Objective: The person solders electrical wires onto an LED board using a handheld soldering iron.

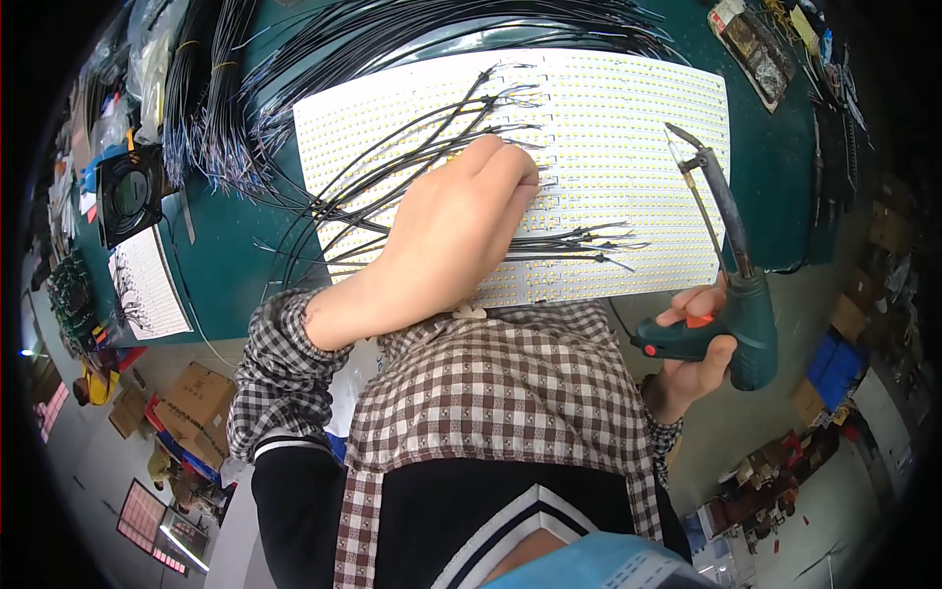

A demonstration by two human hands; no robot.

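A white LED board (638, 177) with rows of small yellowish chips lies at the table's front edge. Over its middle, my left hand (456, 221) is closed, fingertips curled down near the centre strip; whatever they pinch is hidden. Black cables (392, 147) with split thin ends lie across the board's left half, several ends reaching the centre strip above the hand. More black cables (569, 243) run out below it to the right. At the board's right edge my right hand (702, 358) grips a dark green soldering gun (751, 339), its bent tip pointing up and left over the board.
Bundles of black cable (221, 108) lie at the back left of the green table (235, 255). A black fan (130, 196) and a smaller white board (152, 285) are at the left. A worn block-like box (754, 51) sits back right. Cardboard boxes (196, 412) stand lower left.
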